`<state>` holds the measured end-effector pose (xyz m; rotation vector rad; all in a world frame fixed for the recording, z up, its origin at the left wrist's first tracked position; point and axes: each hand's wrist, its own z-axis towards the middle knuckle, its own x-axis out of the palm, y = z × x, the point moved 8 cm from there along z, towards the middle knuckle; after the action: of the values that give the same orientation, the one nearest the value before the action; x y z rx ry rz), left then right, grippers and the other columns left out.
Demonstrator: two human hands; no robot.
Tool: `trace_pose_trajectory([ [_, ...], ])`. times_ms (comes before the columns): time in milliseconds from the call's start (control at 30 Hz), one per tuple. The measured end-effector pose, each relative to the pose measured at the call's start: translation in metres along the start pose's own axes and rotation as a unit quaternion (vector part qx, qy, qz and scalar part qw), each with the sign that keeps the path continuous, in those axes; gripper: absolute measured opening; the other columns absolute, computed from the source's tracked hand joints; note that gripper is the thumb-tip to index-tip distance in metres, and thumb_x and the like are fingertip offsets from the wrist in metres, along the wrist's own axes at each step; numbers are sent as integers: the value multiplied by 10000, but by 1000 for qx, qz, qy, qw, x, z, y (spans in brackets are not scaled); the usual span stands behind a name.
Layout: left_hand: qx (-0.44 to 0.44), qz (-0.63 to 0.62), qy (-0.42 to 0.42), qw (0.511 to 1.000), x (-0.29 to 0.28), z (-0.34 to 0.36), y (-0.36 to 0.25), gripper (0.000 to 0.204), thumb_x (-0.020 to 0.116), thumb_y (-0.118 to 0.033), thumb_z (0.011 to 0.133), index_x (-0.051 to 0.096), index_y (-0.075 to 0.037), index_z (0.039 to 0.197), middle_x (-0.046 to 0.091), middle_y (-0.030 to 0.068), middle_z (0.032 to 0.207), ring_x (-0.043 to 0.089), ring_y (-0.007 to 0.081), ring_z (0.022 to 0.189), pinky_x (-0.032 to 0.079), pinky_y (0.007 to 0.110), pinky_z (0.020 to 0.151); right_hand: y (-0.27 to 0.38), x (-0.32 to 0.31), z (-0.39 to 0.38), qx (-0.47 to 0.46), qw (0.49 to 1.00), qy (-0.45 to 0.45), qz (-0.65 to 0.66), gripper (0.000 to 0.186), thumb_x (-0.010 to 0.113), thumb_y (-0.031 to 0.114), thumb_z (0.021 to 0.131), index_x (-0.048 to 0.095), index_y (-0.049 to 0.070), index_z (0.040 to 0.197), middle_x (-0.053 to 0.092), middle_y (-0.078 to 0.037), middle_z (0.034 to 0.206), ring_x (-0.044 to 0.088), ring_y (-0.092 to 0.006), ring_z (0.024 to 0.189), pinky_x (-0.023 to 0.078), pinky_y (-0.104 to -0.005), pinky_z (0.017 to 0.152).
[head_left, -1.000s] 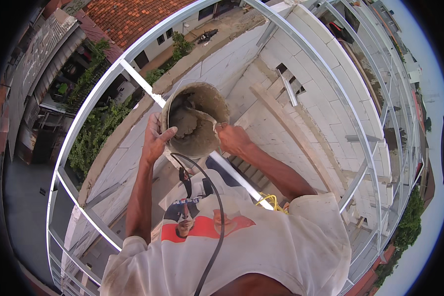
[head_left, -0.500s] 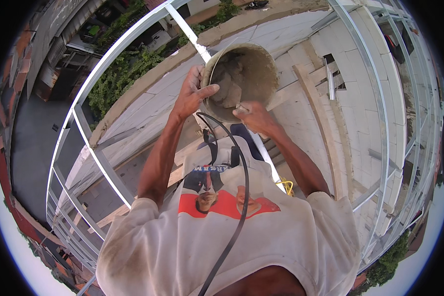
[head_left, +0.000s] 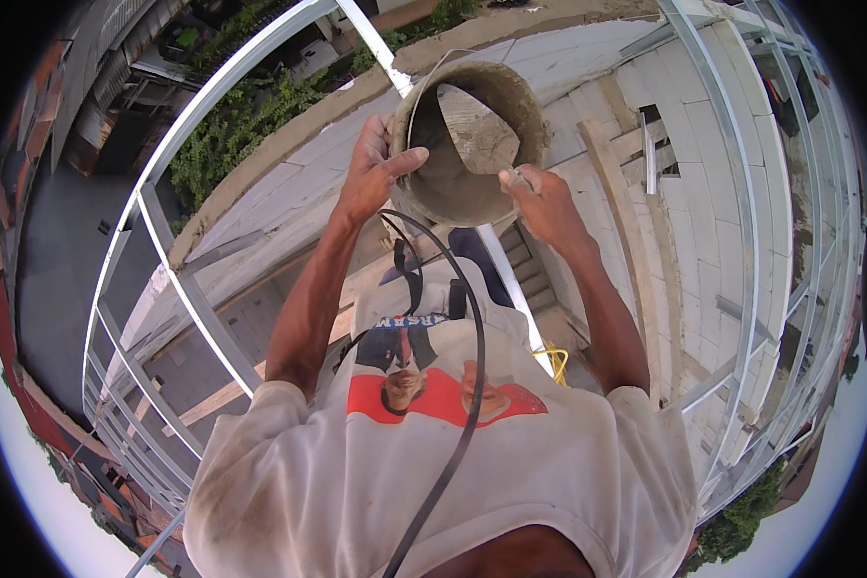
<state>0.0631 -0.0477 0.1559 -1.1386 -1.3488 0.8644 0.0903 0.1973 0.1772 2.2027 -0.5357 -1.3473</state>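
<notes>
A mortar-smeared bucket (head_left: 528,96) is held up in front of me, its mouth tipped toward me. My left hand (head_left: 372,175) is closed on its left rim, thumb over the edge. Wet grey mortar (head_left: 441,183) lies inside along the lower left wall. In the bucket's mouth is a trowel (head_left: 477,140), its broad blade coated in grey. My right hand (head_left: 547,207), at the lower right rim, pinches the trowel's handle end; the fingers hide most of that handle. A thin wire bail (head_left: 443,60) stands over the bucket's far rim.
Pale metal framing (head_left: 202,323) surrounds me on both sides, with a white bar (head_left: 511,289) running below my body. Beneath are light block walls (head_left: 722,222) and a wooden plank (head_left: 612,193). A black cable (head_left: 474,385) hangs across my shirt; yellow cord (head_left: 554,358) lies beside the bar.
My right hand has moved right, from inside the bucket's mouth to its rim. The trowel blade has turned and now shows broad and flat. My left hand keeps its grip on the bucket.
</notes>
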Motion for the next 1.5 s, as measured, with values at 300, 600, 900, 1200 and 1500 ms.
trace_pose_trajectory([
  [300,10,30,16,999,-17,1,17,403,800,-46,877,506,-66,1152,606,18,1045,571,116,967,467,290,857,9,-38,-27,-31,960,-18,-278,297,615,286,992,683,5,1060,729,-238,913,735,-428,864,590,-513,768],
  [600,-20,-12,20,1000,-13,-1,18,386,788,-70,890,507,-75,1154,596,17,1072,560,117,1005,465,291,927,20,58,11,-82,994,58,-50,263,666,223,960,690,-37,927,756,-229,927,739,-421,808,579,-464,702],
  [900,-28,20,10,999,5,-3,-1,378,751,-79,902,497,-63,1181,610,31,1073,569,114,944,479,282,872,3,108,-4,231,756,235,566,319,729,291,987,638,-14,993,522,1,689,420,-70,446,333,-279,380],
  [1200,-9,49,24,998,19,-7,-17,365,743,-64,870,509,-69,1149,582,20,1050,531,126,937,433,284,924,7,117,-33,145,556,367,731,435,505,460,1092,576,34,1045,467,47,673,413,-26,448,343,-207,356],
  [1500,1,77,67,995,19,-13,-8,378,761,-77,855,501,-73,1130,550,12,1023,499,121,921,425,288,904,-36,92,-5,-19,991,133,7,333,572,297,990,654,-26,999,658,-183,752,682,-333,683,515,-458,546],
])
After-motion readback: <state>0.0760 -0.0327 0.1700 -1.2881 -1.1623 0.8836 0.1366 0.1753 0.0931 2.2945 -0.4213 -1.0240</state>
